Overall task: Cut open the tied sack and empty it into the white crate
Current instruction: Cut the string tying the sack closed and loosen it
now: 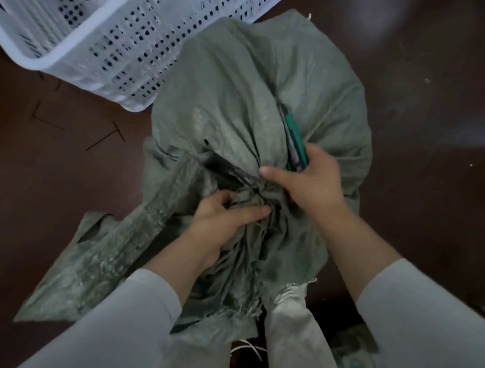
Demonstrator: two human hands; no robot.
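A grey-green woven sack (pixel 236 96) stands full on the dark floor, its neck bunched and tied at the middle of the view. My left hand (pixel 227 214) grips the gathered neck just below the knot. My right hand (pixel 308 177) holds a green-handled cutting tool (pixel 294 138), whose tip points away from me along the sack's top; the thumb reaches towards the knot. The white perforated crate (pixel 108 28) lies tilted at the upper left, close beside the sack.
The loose flap of the sack (pixel 90 264) spreads over the floor at the lower left. A few thin dark sticks (pixel 105 138) lie on the brown floor below the crate. My light trouser legs (pixel 295 342) are at the bottom.
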